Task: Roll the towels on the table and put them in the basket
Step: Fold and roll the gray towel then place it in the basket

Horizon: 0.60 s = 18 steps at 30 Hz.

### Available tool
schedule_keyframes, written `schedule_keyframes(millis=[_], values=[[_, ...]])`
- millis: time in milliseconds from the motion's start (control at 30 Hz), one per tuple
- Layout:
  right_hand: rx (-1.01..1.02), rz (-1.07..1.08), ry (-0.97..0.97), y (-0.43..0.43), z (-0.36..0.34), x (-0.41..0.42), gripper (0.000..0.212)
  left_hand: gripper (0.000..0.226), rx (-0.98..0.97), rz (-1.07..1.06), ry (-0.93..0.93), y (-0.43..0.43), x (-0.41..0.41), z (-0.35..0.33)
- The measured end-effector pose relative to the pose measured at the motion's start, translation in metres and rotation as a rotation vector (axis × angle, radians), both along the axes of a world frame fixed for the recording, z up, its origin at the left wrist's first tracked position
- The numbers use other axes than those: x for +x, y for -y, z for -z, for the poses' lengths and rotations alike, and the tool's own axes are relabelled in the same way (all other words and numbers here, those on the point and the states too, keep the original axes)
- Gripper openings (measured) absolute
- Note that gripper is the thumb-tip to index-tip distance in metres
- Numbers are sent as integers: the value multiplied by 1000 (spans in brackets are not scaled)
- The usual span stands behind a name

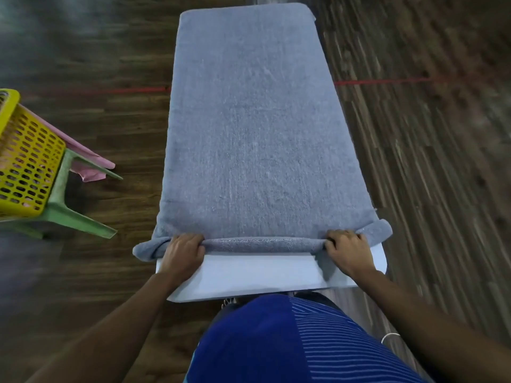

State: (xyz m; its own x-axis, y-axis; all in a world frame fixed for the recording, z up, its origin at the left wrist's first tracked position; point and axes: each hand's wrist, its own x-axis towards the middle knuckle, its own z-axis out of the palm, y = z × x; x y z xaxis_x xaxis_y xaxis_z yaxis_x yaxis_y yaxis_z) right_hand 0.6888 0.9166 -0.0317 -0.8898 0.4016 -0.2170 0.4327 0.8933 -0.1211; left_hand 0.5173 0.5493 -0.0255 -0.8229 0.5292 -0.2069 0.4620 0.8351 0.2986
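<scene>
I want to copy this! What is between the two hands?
In the head view, the rolled-up near edge of the grey towel runs between the left hand and the right hand.

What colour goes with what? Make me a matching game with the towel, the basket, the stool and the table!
Things:
1. towel
2. basket
3. stool
4. table

Colours:
A. green
B. white
C. grey-blue
D. yellow

Pairs: 1-C, 2-D, 3-A, 4-B
</scene>
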Motion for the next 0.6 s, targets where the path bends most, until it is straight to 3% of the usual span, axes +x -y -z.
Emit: schedule_keyframes(millis=[100, 167, 267, 333, 467, 600], values=[[14, 40, 7, -2, 0, -6, 21, 18, -3, -36, 152, -2, -13, -4], [63, 48, -73, -2, 2, -6, 14, 11, 18, -12, 20, -2, -17, -2], [55, -2, -242, -1, 4, -6, 21, 13, 2, -68, -193, 2, -12, 0], [-9, -87, -242, 4, 5, -3, 31, 20, 28, -73, -194, 2, -3, 2], [-39, -150, -120, 11, 13, 10, 51, 54, -53, 5, -163, 11, 13, 12], [64, -155, -191, 11, 10, 16, 51, 49, -81, 34, -174, 13, 11, 12]])
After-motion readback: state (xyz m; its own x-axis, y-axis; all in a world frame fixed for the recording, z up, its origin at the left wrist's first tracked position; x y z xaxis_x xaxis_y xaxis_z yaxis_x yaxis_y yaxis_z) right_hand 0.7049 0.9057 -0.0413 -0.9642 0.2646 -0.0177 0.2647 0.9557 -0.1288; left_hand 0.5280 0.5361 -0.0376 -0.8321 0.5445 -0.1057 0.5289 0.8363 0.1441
